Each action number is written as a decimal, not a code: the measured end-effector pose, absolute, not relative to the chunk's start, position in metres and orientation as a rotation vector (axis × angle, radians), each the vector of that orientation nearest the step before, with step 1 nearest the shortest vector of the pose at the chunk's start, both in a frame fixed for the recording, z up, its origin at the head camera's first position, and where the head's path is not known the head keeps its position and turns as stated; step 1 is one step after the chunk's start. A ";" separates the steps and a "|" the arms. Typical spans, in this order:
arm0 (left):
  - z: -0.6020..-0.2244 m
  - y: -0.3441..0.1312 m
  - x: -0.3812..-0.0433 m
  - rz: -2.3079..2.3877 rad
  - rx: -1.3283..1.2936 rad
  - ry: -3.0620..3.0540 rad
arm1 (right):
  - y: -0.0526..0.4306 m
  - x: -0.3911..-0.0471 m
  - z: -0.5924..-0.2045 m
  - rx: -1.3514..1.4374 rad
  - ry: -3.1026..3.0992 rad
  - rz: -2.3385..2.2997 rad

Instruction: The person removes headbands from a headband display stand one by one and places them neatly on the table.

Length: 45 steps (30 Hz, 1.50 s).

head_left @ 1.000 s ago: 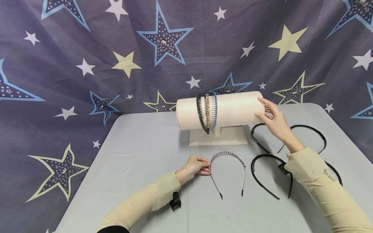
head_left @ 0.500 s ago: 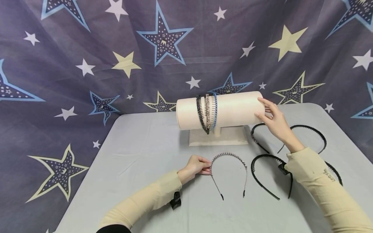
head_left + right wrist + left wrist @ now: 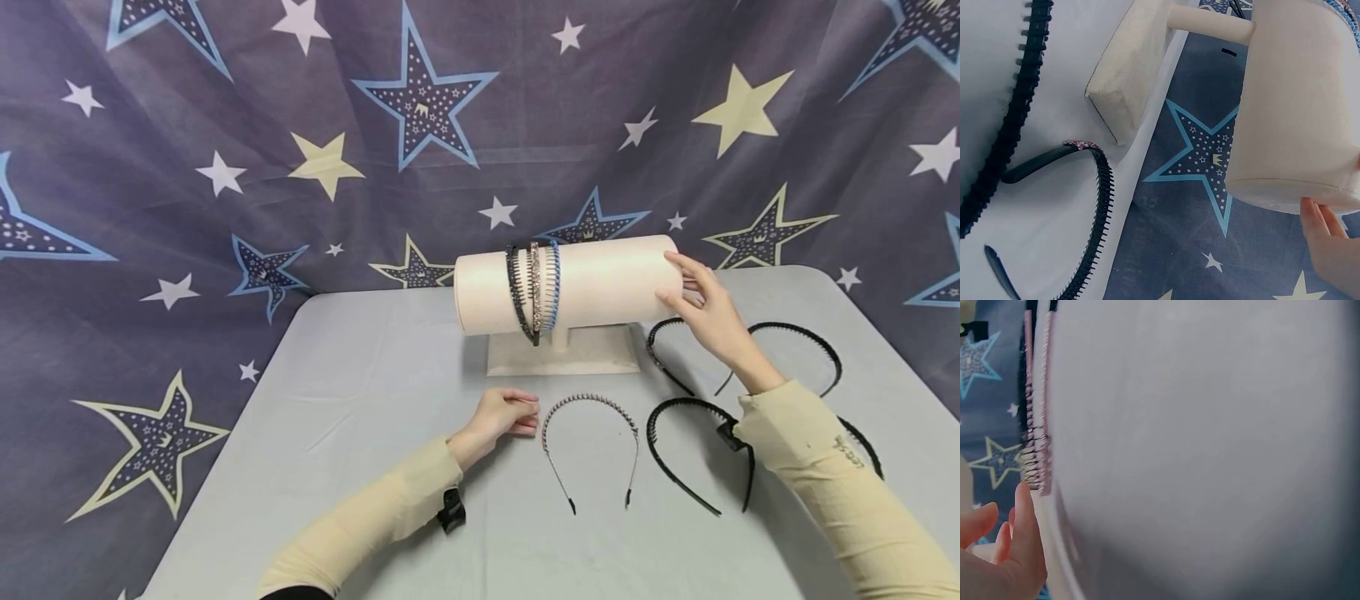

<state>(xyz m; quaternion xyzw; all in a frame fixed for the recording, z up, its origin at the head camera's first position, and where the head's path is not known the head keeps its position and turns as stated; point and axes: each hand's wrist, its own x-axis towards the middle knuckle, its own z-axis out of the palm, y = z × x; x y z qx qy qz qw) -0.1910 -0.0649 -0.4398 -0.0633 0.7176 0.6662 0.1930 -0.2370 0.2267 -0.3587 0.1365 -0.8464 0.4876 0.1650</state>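
In the head view, a thin silver beaded headband lies on the table, its ends toward the near side. My left hand rests just left of it, a small gap between fingertips and band; the left wrist view has the fingers loosely extended near its toothed part. My right hand touches the right end of a cream cylindrical display stand, fingertips against its end. Around the cylinder, left of its middle, sit a black headband, a sparkly one and a blue one.
Several black headbands lie at the right on the grey-covered table, one close to the right sleeve and another farther back. The stand's flat base is at the back. Behind hangs a star-patterned curtain.
My left hand has let go of the silver headband and drawn slightly left. Before that, the headband shifted slightly right. The right hand and stand stay put.
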 end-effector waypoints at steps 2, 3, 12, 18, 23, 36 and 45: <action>-0.437 -0.065 -0.193 1.883 -0.166 2.047 | 0.227 -0.237 -0.358 0.391 -2.408 1.395; -0.435 -0.065 -0.193 1.894 -0.151 2.071 | 0.227 -0.237 -0.358 0.393 -2.405 1.397; -0.409 -0.064 -0.193 1.999 0.012 2.234 | 0.227 -0.235 -0.357 0.414 -2.398 1.400; -0.382 -0.062 -0.187 2.021 0.138 2.427 | 0.227 -0.236 -0.358 0.425 -2.393 1.391; -0.386 -0.063 -0.196 2.034 0.198 2.591 | 0.221 -0.229 -0.348 0.424 -2.400 1.389; -0.387 -0.062 -0.209 2.142 0.217 2.754 | 0.225 -0.236 -0.357 0.418 -2.388 1.385; -0.355 -0.049 -0.191 2.234 0.192 2.837 | 0.226 -0.237 -0.359 0.409 -2.389 1.379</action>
